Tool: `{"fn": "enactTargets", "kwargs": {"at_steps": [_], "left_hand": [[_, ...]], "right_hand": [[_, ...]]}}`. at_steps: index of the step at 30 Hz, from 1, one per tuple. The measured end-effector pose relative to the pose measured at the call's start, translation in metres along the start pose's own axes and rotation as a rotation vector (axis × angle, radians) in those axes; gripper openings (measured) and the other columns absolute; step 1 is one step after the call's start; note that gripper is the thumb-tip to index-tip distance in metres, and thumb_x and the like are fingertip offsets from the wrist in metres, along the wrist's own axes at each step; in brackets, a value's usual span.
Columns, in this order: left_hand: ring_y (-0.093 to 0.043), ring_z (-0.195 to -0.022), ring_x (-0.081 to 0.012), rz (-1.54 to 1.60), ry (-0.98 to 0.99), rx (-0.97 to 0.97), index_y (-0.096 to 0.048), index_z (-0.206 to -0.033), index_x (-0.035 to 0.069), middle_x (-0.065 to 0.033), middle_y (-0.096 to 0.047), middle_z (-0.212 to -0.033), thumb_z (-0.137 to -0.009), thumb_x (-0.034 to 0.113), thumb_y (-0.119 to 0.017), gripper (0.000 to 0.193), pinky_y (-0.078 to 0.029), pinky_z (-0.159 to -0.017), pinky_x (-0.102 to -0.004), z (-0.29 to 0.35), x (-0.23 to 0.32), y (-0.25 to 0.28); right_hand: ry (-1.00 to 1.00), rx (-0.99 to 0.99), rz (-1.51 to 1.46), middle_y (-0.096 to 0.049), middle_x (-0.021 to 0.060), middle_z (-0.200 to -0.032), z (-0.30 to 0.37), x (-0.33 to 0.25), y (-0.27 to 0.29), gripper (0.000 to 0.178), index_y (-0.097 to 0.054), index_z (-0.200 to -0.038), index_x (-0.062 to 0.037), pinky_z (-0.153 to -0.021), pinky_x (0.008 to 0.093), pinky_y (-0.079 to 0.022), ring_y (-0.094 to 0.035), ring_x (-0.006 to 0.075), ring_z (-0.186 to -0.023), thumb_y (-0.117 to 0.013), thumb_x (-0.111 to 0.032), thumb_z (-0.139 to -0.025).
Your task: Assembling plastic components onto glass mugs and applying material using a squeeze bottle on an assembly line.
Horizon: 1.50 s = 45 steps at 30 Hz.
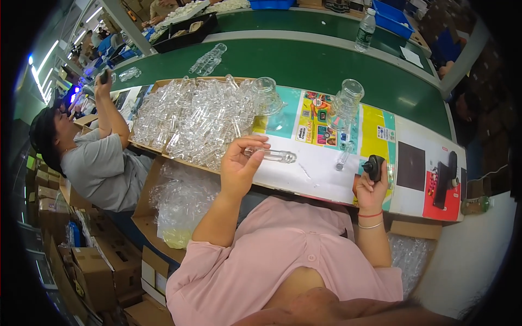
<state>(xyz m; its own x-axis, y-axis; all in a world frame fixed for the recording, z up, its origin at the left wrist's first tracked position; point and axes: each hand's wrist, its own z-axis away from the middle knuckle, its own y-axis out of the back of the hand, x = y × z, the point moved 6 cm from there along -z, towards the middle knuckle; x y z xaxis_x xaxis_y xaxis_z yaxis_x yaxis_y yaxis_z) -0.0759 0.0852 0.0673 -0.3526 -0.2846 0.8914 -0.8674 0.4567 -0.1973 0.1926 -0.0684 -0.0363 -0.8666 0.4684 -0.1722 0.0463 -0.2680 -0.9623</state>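
My left hand (239, 165) is closed around one end of a clear tube-shaped piece (280, 156), held above the white part of the worktop. Further right, my right hand (372, 191) grips a small black handheld tool (373, 167) with a rounded end; its exact kind does not show. Between the hands, another clear tubular piece (342, 158) stands on the worktop. Behind it is a tall clear vessel (348, 100) with a round rim. A second clear vessel (266, 98) stands beside a large heap of clear tubular pieces (196, 117) in a shallow cardboard tray.
A green conveyor belt (304, 60) runs behind the worktop, with a water bottle (365, 31) beyond it. At left, a person in grey (109, 174) sits with raised hands. Bagged clear pieces (182, 201) fill a carton below. A dark object (445, 182) lies on the red patch.
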Motion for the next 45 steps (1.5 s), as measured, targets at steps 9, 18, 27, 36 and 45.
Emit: {"fn": "enactTargets", "kwargs": {"at_steps": [9,18,27,36,45], "left_hand": [[-0.057,-0.080,-0.0244,-0.817,-0.029,-0.475,-0.057,-0.108,0.004,-0.0102,-0.060,-0.087,-0.069,0.014,-0.072,0.043,-0.046,-0.072,-0.0318,0.012,-0.091,-0.060],[-0.052,-0.089,-0.0272,-1.037,-0.142,-0.331,-0.060,-0.100,0.003,-0.0129,-0.056,-0.098,-0.067,0.008,-0.071,0.035,-0.043,-0.080,-0.0344,0.034,-0.096,-0.035],[-0.058,-0.087,-0.0132,-0.267,0.177,-0.181,-0.060,-0.104,0.003,-0.0102,-0.058,-0.104,-0.073,-0.005,-0.064,0.032,-0.049,-0.075,-0.0238,0.037,-0.047,-0.052],[-0.058,-0.097,-0.0212,-0.014,0.003,-0.286,-0.049,-0.103,-0.004,-0.0222,-0.055,-0.108,-0.073,-0.012,-0.062,0.034,-0.050,-0.081,-0.0288,0.043,0.002,-0.077],[-0.056,-0.103,-0.0271,0.034,-0.043,-0.312,-0.042,-0.097,0.000,-0.0254,-0.054,-0.109,-0.070,-0.014,-0.062,0.036,-0.052,-0.079,-0.0289,0.048,0.014,-0.076]], "right_hand": [[0.000,-0.070,0.027,-0.062,0.0104,-0.080,-0.002,-0.008,0.013,0.020,-0.056,-0.095,-0.0062,-0.032,0.0132,-0.028,-0.039,0.0082,-0.042,-0.052,-0.025,-0.088],[0.002,-0.027,-0.032,-0.059,0.0118,-0.080,0.002,-0.014,0.021,0.024,-0.055,-0.101,-0.0046,-0.032,0.0128,-0.029,-0.038,0.0083,-0.045,-0.050,-0.025,-0.089],[0.149,-0.040,0.200,-0.059,0.0077,-0.078,0.022,-0.001,-0.044,0.026,-0.054,-0.097,-0.0052,-0.032,0.0149,-0.029,-0.038,0.0079,-0.040,-0.049,-0.030,-0.089],[0.668,-0.074,0.765,-0.052,0.0053,-0.076,0.067,0.006,-0.113,0.042,-0.051,-0.097,0.0002,-0.052,0.0236,-0.045,-0.055,0.0135,-0.066,-0.053,-0.040,-0.085],[0.975,-0.526,1.407,-0.052,0.0122,-0.082,0.100,0.009,-0.140,0.049,-0.049,-0.097,0.0023,-0.065,0.0290,-0.044,-0.053,0.0184,-0.072,-0.049,-0.046,-0.085]]}}
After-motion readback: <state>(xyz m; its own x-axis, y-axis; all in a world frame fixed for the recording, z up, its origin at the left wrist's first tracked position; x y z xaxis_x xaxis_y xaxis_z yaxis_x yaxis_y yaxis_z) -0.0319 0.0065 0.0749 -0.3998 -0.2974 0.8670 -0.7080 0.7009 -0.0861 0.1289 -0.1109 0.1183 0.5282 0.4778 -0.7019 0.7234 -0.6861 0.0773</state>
